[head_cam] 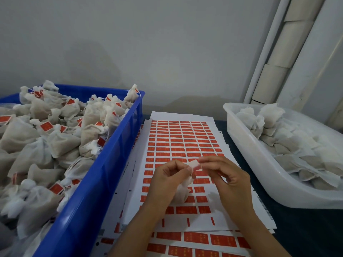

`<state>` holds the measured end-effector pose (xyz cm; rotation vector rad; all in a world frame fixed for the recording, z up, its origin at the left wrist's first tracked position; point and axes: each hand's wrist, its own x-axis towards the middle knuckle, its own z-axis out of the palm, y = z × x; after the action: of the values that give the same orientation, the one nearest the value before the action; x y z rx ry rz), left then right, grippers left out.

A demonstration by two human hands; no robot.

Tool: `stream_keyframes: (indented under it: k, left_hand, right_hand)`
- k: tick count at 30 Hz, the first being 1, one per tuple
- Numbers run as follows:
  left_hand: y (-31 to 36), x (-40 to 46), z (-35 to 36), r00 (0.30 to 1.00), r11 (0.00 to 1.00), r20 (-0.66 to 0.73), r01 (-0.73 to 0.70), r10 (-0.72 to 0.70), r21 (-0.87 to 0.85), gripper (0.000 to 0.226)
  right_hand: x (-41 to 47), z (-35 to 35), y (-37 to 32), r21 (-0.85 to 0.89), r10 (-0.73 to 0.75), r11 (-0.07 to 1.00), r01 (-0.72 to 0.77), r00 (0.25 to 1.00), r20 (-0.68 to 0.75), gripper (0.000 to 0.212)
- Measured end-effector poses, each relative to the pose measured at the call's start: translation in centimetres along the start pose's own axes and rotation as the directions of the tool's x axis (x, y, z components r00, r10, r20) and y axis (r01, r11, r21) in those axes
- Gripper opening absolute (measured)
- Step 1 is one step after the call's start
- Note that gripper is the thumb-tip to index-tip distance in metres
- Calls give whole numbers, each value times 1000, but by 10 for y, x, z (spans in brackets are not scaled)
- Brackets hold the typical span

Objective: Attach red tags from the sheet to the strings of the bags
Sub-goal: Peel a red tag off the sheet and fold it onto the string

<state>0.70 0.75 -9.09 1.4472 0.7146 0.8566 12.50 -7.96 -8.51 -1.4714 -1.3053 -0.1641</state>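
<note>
At the tabletop's left edge, the blue crate (pixel 104 164) holds tagged bags. Over the sheet (pixel 185 141), our left hand (pixel 165 184) clasps a soft, light bag (pixel 182 191); our right hand (pixel 224 177) pinches the flimsy red tag (pixel 194 165), best held by its edges.

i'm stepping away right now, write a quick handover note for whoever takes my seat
Left hand grips one bag above the sheet.
Right hand pinches a red tag at the top of that bag; the string is too small to see.
Blue crate on the left holds tagged bags.
White tub on the right holds bags with no tags showing.
Left to do: finish this tag, then work through the tub.
</note>
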Motion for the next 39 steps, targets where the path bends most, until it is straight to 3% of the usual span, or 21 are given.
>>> stream_keyframes:
  k: [3,6,9,12,19,24,30,39]
  left_hand:
    - [-1,1,0,1000,1000,-14,-15,15,28,17]
    - [-1,1,1,999,999,-20,-24,25,35,16]
    - [-1,1,1,999,999,-29,-29,30,35,17]
    - [0,0,1,999,999,-23,-38,39,37,17]
    - [1,-1,2,995,994,36,-97,96,41,12]
    - [1,-2,3,987,988,94,-141,134,67,12]
    - [2,-2,4,988,989,101,-126,117,83,14]
    - [5,-4,4,987,991,125,-115,106,74,10]
  right_hand:
    - [2,-1,-1,21,137,990,-136,990,-26,28]
    - [3,-1,0,-99,23,995,-20,999,36,32]
    - [4,-1,3,-172,-101,979,113,992,79,23]
    - [6,-5,7,-161,-132,976,147,986,98,9]
    - [6,-6,4,47,60,997,-65,993,100,5]
    - [3,-3,2,22,143,989,-145,986,87,16]
    - [-2,1,-1,-123,99,988,-91,993,64,6]
    - [-2,2,-2,-146,66,987,-60,997,37,9]
